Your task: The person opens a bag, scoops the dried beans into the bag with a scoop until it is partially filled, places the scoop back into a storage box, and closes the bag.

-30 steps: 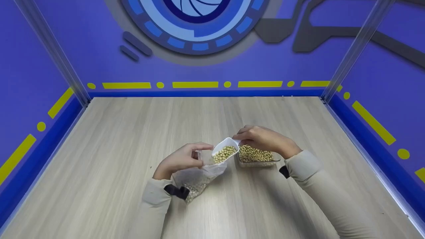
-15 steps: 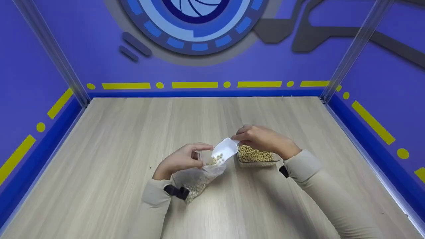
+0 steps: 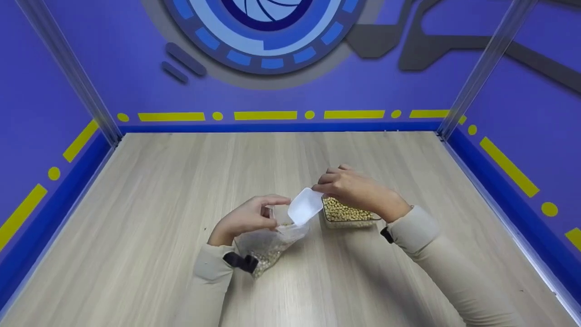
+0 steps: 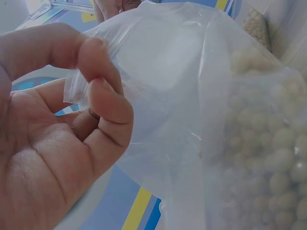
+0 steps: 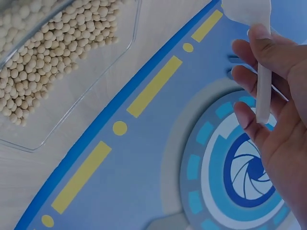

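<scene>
My left hand (image 3: 247, 215) pinches the edge of a clear plastic bag (image 3: 268, 243) at its mouth. Pale round beans (image 4: 268, 158) fill the bag's lower part in the left wrist view. With thumb and fingers my right hand (image 3: 356, 188) grips the handle of a white scoop (image 3: 305, 205). The scoop's bowl is tipped down at the bag's mouth and shows no beans on its surface. Through the plastic, the left wrist view shows the pale bowl shape. Beside the scoop, under my right hand, a clear rectangular container (image 3: 352, 223) holds more beans (image 5: 48, 62).
The light wood-grain table (image 3: 172, 190) carries the bag and container. Blue panels with yellow markings (image 3: 265, 115) enclose it at the back and both sides. Metal corner posts (image 3: 472, 86) stand at the back corners.
Beans in the scoop have poured out into the bag, and the scoop's bowl now shows bare white. My right hand has tilted the scoop further; my left hand stays put.
</scene>
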Motion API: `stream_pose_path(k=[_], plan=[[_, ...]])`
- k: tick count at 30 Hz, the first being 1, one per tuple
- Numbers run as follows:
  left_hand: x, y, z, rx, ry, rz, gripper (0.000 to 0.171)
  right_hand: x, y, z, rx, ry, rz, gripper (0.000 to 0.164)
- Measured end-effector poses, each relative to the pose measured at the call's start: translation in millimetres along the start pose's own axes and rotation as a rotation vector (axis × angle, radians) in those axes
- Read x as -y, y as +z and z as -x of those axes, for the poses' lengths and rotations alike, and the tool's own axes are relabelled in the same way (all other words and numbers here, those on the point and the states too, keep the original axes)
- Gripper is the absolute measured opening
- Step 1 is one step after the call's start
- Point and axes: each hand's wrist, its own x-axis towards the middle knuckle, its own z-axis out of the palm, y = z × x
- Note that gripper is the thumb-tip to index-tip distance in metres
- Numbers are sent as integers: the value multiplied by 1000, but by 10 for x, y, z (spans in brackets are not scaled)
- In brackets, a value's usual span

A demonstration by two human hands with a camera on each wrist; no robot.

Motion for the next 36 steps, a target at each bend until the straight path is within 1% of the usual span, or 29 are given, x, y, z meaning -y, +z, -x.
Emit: stream_pose_path(k=[6, 11, 17, 19, 22, 25, 27, 31, 36], plan=[[-10, -3, 4, -12, -8, -24, 60, -26, 12, 43, -3, 30, -43, 33], [-15, -2, -1, -11, 3, -30, 60, -74, 13, 113, -9, 55, -124, 30], [-10, -5, 6, -19, -8, -34, 60, -183, -19, 235, -39, 94, -206, 26], [-8, -4, 10, -17, -7, -38, 61, -224, -30, 283, -44, 117, -221, 25], [-7, -3, 12, -9, 3, -46, 61, -282, -53, 354, -22, 174, -238, 24], [-2, -2, 8, -3, 13, -56, 60, -337, -61, 431, 26, 236, -231, 24], [8, -1, 5, 0, 15, -62, 60, -373, -52, 486, 56, 259, -212, 25], [22, 1, -3, -2, 12, -68, 60, -431, -25, 590, 97, 275, -169, 23], [11, 0, -9, -4, 2, -45, 61, -485, -26, 700, 134, 280, -112, 23]])
